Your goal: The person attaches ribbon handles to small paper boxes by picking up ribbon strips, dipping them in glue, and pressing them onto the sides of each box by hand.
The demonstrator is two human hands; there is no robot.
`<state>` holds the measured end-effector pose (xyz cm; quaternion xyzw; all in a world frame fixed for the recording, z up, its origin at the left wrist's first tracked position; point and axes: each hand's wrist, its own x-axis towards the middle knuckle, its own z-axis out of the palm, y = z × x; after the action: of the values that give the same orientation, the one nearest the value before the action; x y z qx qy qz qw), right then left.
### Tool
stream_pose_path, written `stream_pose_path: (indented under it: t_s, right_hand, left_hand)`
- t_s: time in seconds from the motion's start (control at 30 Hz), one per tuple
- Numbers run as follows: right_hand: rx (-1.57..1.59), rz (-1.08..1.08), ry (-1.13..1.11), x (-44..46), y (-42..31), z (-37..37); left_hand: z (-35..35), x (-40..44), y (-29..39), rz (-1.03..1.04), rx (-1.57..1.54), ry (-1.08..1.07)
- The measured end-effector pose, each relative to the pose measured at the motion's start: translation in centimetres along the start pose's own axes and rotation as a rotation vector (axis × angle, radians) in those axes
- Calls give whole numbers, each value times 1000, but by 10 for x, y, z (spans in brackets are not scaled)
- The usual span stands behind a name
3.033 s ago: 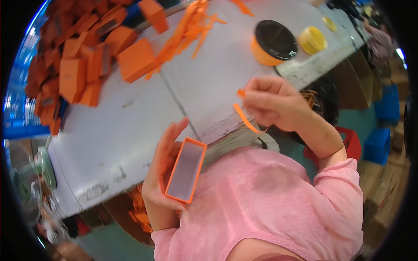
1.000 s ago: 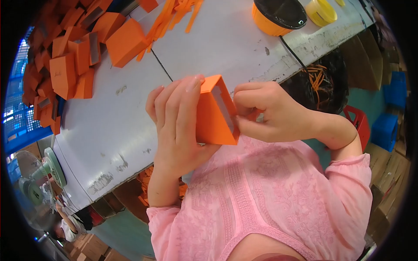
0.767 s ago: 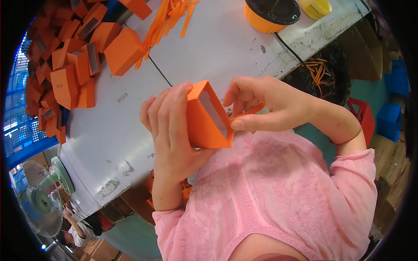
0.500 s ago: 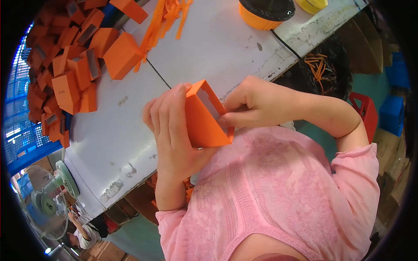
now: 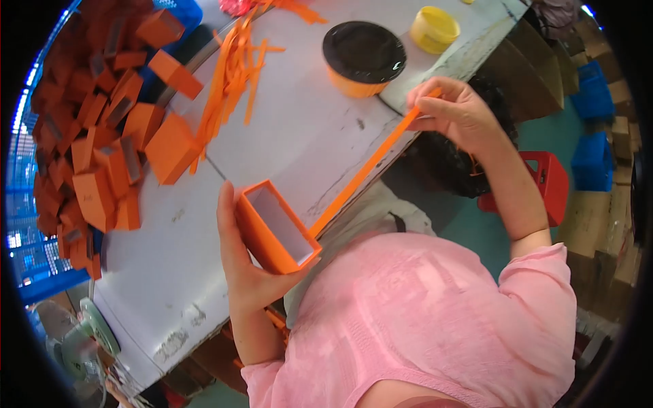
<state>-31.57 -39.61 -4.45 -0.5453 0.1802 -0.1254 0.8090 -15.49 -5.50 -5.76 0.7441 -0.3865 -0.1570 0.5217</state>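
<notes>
My left hand (image 5: 248, 272) is closed round an open-topped orange box (image 5: 264, 231) with a pale inside, tilted near the table's front edge. An orange strip (image 5: 371, 163) runs up from the box's right side to my right hand (image 5: 452, 112), which pinches its far end between thumb and fingers. The strip is stretched straight. Whether its lower end is still fixed to the box I cannot tell. Loose orange strips (image 5: 228, 81) lie in a bunch on the table (image 5: 163, 265) beyond the box.
Many orange boxes (image 5: 95, 197) are piled at the left beside a blue crate (image 5: 58, 285). A black-topped orange tub (image 5: 357, 85) and a yellow tub (image 5: 435, 30) stand at the back. A green fan (image 5: 98, 326) is at lower left, a red stool (image 5: 544, 187) at right.
My right hand has moved away from the box, up and to the right, with the strip now drawn out from it. The box in my left hand has turned to show its open top.
</notes>
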Motion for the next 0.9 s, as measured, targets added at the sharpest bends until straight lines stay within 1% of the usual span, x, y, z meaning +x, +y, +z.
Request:
stream_pose_path:
  t_s: [0.07, 0.1, 0.13, 0.2, 0.23, 0.27, 0.3, 0.33, 0.37, 0.43, 0.67, 0.73, 0.9]
  right_hand:
    - [203, -16, 56, -1, 3, 8]
    - [296, -8, 116, 1, 5, 13]
    - [295, -16, 120, 2, 6, 10]
    - [529, -43, 22, 7, 13, 4]
    - [464, -61, 40, 11, 14, 4]
    - [464, -62, 41, 12, 13, 2]
    - [394, -26, 74, 13, 12, 0]
    - [323, 10, 107, 14, 11, -1]
    - [323, 9, 107, 16, 10, -2]
    - [222, 25, 200, 19, 9, 0]
    - [98, 35, 203, 32, 5, 6]
    - [-16, 131, 268, 35, 6, 10]
    - [65, 132, 269, 33, 7, 9]
  left_hand:
    - [5, 6, 1, 69, 88, -36]
    - [9, 10, 2, 80, 86, -39]
    - [13, 12, 4, 68, 84, -65]
    - [21, 17, 8, 58, 85, -90]
    - [26, 22, 10, 89, 102, -118]
    - [30, 26, 13, 119, 119, -145]
    - [35, 30, 16, 121, 119, -145]
    - [40, 35, 19, 168, 133, -160]
    - [44, 39, 22, 214, 146, -174]
    - [51, 45, 27, 230, 141, -190]
    - [62, 54, 30, 295, 141, -223]
    - [62, 54, 28, 286, 149, -228]
    - [60, 53, 25, 261, 140, -238]
